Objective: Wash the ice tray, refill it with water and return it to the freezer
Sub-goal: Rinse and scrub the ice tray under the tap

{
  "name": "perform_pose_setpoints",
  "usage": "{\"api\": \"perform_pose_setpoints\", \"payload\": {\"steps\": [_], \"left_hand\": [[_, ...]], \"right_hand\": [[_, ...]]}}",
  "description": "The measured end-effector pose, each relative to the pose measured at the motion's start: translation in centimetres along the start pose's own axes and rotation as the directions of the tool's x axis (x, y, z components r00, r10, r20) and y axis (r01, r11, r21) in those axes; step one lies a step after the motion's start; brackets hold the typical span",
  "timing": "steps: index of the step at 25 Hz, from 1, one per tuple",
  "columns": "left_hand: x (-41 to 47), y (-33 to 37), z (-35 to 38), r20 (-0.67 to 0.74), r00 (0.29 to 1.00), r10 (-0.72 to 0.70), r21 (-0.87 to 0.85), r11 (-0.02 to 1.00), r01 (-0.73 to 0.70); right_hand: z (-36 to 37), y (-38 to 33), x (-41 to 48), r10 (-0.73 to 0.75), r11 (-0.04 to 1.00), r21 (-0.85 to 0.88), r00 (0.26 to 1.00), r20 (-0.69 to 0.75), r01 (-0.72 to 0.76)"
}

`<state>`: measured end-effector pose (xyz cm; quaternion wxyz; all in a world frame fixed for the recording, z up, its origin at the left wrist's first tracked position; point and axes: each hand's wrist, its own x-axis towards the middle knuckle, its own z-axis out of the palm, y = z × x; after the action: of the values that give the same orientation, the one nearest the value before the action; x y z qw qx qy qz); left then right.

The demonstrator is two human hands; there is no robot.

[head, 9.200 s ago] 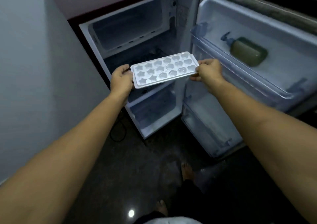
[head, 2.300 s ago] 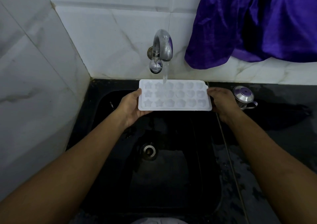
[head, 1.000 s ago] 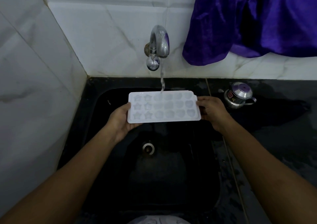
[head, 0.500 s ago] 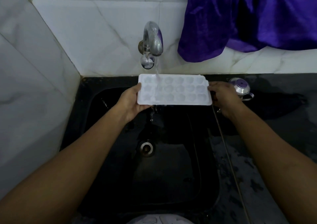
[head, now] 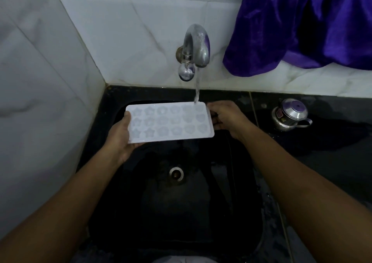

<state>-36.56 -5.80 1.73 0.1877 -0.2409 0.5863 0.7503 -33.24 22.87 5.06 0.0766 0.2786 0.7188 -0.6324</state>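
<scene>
The ice tray (head: 170,122) is held level over the black sink (head: 237,212), with the left hand (head: 120,138) gripping its left end and the right hand (head: 225,116) pinching its right end. Water from the tap (head: 196,47) falls in a thin stream onto the far right corner pocket. This looks like the rinsing or filling step. Next, the tray likely needs sliding sideways under the stream so that each pocket gets water, kept flat to avoid spilling.

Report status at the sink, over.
Hands: left hand and right hand each grip one end of the ice tray. Tray over the sink, tap stream hitting its far right corner. Steel pot stands apart, right.
</scene>
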Motion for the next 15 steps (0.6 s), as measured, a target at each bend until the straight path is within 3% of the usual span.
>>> {"api": "perform_pose_setpoints", "payload": {"steps": [4, 8, 12, 15], "left_hand": [[-0.7, -0.9, -1.9, -0.034, 0.999, 0.013, 0.057, 0.998, -0.011], [-1.6, -2.3, -3.0, -0.048, 0.999, -0.018, 0.044, 0.999, 0.020], [-2.4, -3.1, -3.5, -0.054, 0.997, -0.047, 0.002, 0.999, 0.047], [-2.7, -3.6, -3.7, -0.051, 0.998, -0.048, -0.005, 0.999, 0.047]], "right_hand": [[2.7, -4.9, 3.1, -0.041, 0.999, -0.005, 0.994, 0.097, 0.042], [5.6, -8.2, 5.5, -0.009, 0.971, 0.234, 0.979, 0.205, -0.040], [5.6, -8.0, 6.2, 0.026, 0.848, 0.496, 0.951, 0.309, -0.185], [4.1, -8.0, 4.7, 0.022, 0.898, 0.406, 0.940, 0.339, -0.168]]}}
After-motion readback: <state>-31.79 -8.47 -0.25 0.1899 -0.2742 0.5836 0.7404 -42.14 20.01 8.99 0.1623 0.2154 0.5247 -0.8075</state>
